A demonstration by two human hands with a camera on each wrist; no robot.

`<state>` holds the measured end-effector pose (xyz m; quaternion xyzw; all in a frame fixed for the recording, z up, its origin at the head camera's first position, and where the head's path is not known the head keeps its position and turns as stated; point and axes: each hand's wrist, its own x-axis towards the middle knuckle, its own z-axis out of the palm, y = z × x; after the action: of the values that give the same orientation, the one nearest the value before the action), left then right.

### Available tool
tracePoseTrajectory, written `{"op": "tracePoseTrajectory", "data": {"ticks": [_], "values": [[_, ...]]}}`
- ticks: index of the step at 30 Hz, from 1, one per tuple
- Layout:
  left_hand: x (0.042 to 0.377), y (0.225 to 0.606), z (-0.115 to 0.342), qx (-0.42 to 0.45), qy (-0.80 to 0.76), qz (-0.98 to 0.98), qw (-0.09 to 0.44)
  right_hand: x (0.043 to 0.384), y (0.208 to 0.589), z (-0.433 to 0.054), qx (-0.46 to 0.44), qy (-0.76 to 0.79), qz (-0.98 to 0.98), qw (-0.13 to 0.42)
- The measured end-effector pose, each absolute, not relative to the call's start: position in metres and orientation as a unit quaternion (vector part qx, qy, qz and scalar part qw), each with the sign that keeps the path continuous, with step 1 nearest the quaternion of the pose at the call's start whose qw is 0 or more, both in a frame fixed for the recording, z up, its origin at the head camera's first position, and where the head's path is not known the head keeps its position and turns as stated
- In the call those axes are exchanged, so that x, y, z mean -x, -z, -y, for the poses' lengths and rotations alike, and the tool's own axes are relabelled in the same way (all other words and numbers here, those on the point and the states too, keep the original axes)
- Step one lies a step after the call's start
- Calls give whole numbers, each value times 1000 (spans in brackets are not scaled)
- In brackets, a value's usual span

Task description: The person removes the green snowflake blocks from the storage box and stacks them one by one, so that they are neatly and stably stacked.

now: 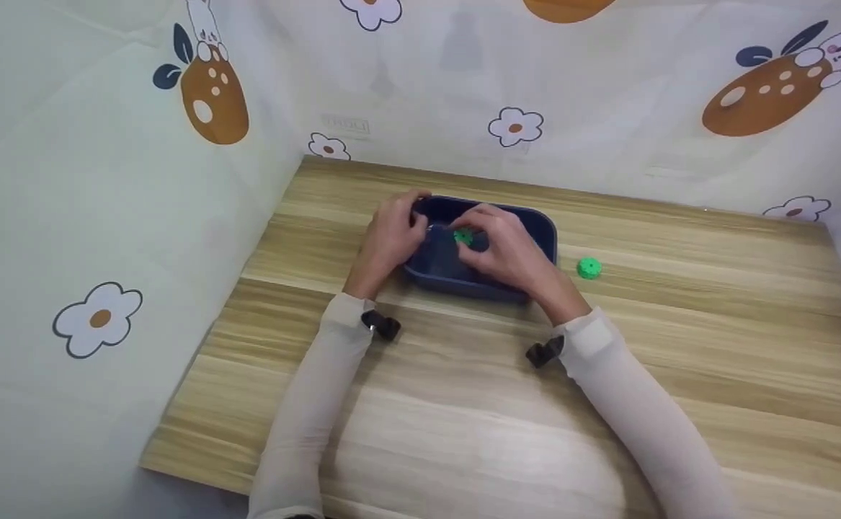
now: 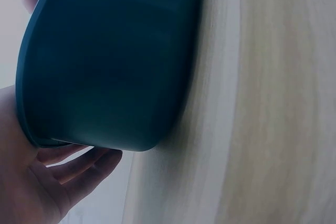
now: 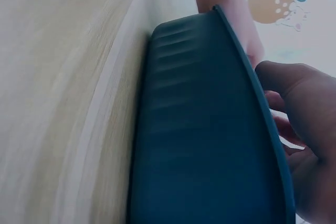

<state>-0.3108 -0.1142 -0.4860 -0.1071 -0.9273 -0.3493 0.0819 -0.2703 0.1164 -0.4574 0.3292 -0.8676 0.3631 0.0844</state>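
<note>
A dark blue rectangular tub (image 1: pixel 463 287) with rounded corners stands on the wooden table. My left hand (image 1: pixel 390 234) holds its left end, thumb over the rim. In the left wrist view, that hand's fingers (image 2: pixel 84 171) lie along the tub's outer wall (image 2: pixel 110 72). Over the inside of the tub, my right hand (image 1: pixel 506 249) pinches a small green notched disc (image 1: pixel 463 236) between thumb and fingers. The right wrist view shows the tub's near side (image 3: pixel 205 114) hiding the disc, with the right hand's thumb (image 3: pixel 286 77) above the rim.
To the right of the tub, a second green round piece (image 1: pixel 589 268) with a notched edge lies on the table (image 1: pixel 715 324). A patterned cloth (image 1: pixel 427 86) hangs behind the table and along its left side.
</note>
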Motion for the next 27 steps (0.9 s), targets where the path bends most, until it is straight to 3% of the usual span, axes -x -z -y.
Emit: {"op": "tracePoseTrajectory", "data": {"ticks": [8,27], "values": [[312,488,113,115,349,925,95,258,455,-139,-317,-385,853,154],[311,488,116,126,348,923,102,240,458,-193,-336,-392,835,188]]}}
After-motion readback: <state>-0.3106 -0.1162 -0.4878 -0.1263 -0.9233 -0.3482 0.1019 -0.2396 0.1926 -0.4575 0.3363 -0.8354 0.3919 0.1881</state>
